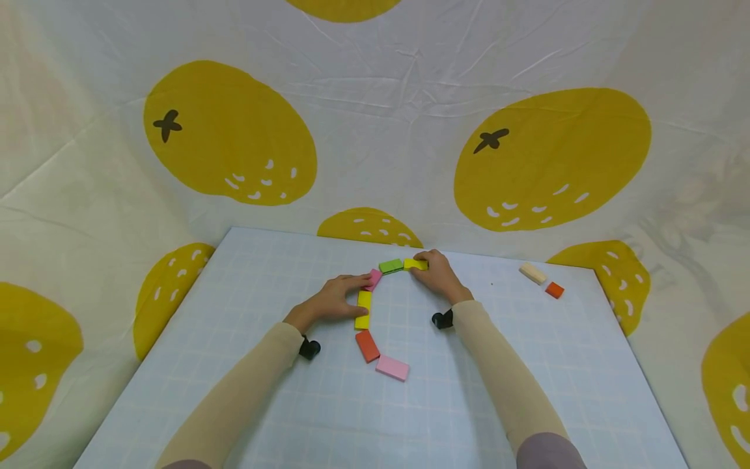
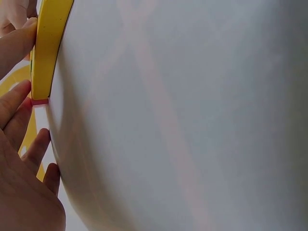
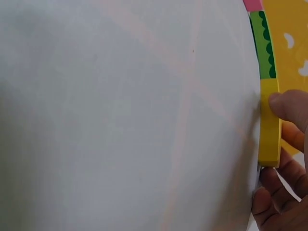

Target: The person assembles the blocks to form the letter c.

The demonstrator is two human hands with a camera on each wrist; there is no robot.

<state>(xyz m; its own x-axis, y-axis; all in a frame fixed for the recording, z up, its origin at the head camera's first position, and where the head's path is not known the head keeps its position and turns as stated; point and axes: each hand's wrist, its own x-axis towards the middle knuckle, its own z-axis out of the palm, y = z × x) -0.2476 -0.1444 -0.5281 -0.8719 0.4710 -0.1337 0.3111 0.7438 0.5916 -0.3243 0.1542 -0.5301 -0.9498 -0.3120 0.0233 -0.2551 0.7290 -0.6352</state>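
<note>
Several flat wooden blocks form a curved line on the table. My left hand (image 1: 334,298) spreads over its left side, with the thumb touching a yellow block (image 1: 364,299) and the fingertips at a pink block (image 1: 374,279). At the far end of the curve, my right hand (image 1: 439,273) pinches another yellow block (image 3: 269,125), thumb on its face and fingers behind. This block lies end to end with a green block (image 1: 390,266) that has a dark scalloped edge. An orange-red block (image 1: 367,346) and a light pink block (image 1: 392,368) continue the curve towards me.
To the right on the table (image 1: 498,365) lie a plain wooden block (image 1: 533,273) and a small orange block (image 1: 555,290). A white cloth (image 1: 387,150) printed with big yellow fruits hangs behind the table and at its sides.
</note>
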